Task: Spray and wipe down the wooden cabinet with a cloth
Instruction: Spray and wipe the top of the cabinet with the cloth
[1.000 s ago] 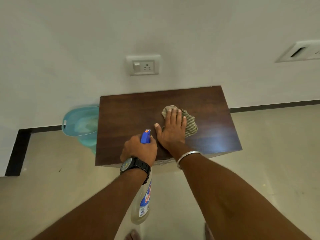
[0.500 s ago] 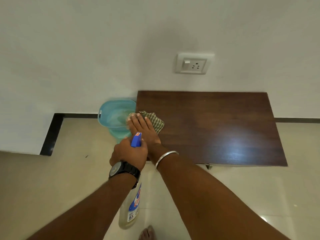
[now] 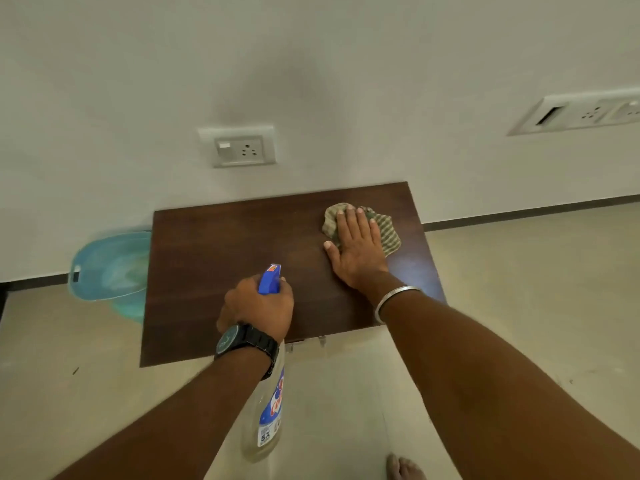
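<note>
White wall (image 3: 311, 64) fills the upper half of the frame, with a pale tiled floor (image 3: 519, 306) below it. Against the wall at centre stands the dark brown wooden cabinet (image 3: 242, 244); only its flat top shows, and its front face is out of sight. The right hand (image 3: 356, 247) lies open and flat, fingers spread, pressing a crumpled green-and-beige checked cloth (image 3: 388, 230) onto the top near its upper right corner (much of the cloth is hidden under the palm). The left hand (image 3: 258, 306) is closed around the neck of a clear plastic spray bottle with a blue trigger head (image 3: 270, 280), held over the cabinet's lower edge; the trigger itself is covered by the fingers, and the label is blurred and partly unreadable. At the left, a translucent blue plastic tub (image 3: 104, 268) is partly cut off behind the cabinet.
</note>
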